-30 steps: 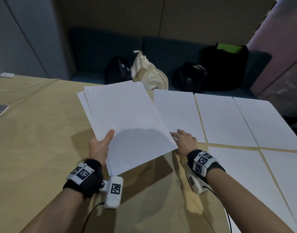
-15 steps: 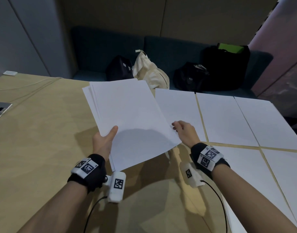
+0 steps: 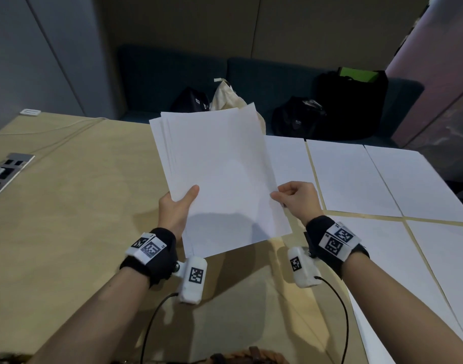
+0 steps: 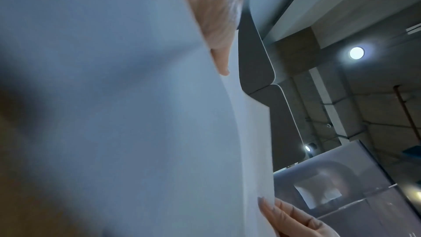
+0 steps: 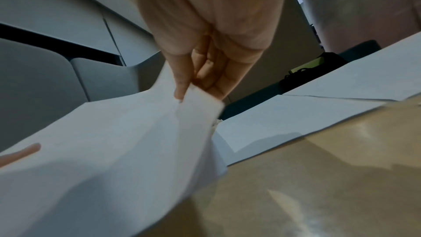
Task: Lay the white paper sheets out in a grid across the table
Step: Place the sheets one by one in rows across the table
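Observation:
A stack of white paper sheets (image 3: 219,177) is held tilted above the wooden table (image 3: 67,206). My left hand (image 3: 176,206) grips its left edge, thumb on top. My right hand (image 3: 294,197) pinches the right edge of the top sheet (image 5: 198,102) between thumb and fingers, lifting it off the stack (image 5: 102,141). In the left wrist view the underside of the stack (image 4: 114,114) fills the picture, with my left thumb (image 4: 218,30) over its edge. Several sheets lie flat on the right side of the table, such as one sheet (image 3: 348,177) in the far row.
A dark sofa (image 3: 277,82) behind the table carries black bags (image 3: 351,101) and a cream cloth bag (image 3: 227,98). A socket panel (image 3: 7,169) and a white cable (image 3: 54,130) are at the table's left. Bare wood stretches left of the stack.
The stack has been raised and swung more upright. My right hand left the laid sheet on the table and took hold of the top sheet's right edge.

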The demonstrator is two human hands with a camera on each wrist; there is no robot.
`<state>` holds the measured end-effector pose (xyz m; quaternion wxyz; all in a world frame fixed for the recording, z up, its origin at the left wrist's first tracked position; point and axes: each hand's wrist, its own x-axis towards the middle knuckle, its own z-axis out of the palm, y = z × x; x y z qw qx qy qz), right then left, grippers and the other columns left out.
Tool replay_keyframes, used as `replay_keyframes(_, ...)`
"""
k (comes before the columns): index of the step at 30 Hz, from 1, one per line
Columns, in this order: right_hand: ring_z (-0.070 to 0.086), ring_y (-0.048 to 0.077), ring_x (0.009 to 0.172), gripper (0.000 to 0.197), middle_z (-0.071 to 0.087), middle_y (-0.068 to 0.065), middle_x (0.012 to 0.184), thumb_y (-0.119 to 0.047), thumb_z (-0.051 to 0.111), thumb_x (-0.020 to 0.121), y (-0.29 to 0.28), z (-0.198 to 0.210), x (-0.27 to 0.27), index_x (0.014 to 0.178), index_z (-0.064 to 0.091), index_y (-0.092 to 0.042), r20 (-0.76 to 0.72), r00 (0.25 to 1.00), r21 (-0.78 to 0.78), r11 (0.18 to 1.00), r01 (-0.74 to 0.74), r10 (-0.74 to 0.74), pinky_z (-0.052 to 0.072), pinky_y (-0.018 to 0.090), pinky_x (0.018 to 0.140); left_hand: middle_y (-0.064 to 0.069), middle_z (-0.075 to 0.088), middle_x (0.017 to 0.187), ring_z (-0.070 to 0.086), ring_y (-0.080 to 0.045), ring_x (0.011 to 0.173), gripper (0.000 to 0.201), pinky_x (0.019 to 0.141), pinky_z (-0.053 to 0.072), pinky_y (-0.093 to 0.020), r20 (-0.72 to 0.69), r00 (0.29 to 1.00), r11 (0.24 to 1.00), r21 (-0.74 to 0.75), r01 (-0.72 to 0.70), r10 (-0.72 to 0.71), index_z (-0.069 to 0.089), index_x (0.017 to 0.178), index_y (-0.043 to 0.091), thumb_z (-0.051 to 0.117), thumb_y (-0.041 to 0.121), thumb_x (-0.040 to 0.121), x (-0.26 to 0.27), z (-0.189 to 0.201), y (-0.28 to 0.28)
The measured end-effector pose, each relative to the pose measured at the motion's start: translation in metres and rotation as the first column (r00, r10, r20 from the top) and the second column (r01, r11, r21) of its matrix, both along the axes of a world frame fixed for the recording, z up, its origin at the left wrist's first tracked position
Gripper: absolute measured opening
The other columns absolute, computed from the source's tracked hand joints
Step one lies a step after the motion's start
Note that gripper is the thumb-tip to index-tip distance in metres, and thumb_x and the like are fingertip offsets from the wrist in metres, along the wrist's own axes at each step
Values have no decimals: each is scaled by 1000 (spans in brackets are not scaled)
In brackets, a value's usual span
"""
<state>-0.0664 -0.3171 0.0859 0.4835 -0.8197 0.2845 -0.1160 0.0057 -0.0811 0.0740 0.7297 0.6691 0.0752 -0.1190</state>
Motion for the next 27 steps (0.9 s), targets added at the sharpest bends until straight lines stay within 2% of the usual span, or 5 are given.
replay_keyframes(5,49,10,50,5,53,-2,58,-10,65,85,-2,-1,-18,84,61,-10,1,1000,5,1000,16,-16,41,20,56,7,65,90,62,-20,91,17,81,48,-29,17,1000,1000,0,-13,13,60,103,13,63,19,88,-14,2,1)
replay_keyframes(8,45,12,54,20,47,-4,57,-11,60,89,-5,-3,-30,70,55,-15,11,998,1,998,56,-56,39,21,57,2,65,93,61,-21,93,23,84,46,-29,24,999,999,-4,-40,41,61,108,8,62,18,88,-25,4,1)
replay_keyframes(13,48,12,63,11,49,-5,65,-11,55,91,-10,-11,-68,81,54,-10,5,986,6,986,164,-164,37,15,58,-4,62,106,58,-18,94,31,73,46,-21,59,986,988,2,-155,155,59,116,2,60,18,90,-40,8,7)
replay_keyframes(19,52,20,71,6,55,0,72,-11,51,93,1,-29,-133,91,54,-7,-181,972,-57,989,138,-147,36,21,57,-4,60,108,58,-19,100,39,87,43,-25,91,950,953,4,-302,300,56,119,0,62,25,89,-49,8,28)
replay_keyframes(27,51,26,80,8,61,14,92,-11,49,92,2,-53,-183,94,52,-4,-378,923,-163,986,14,-76,34,29,61,-1,58,111,54,-11,100,40,85,40,-18,134,896,906,-31,-423,423,55,123,1,60,23,90,-70,9,43)
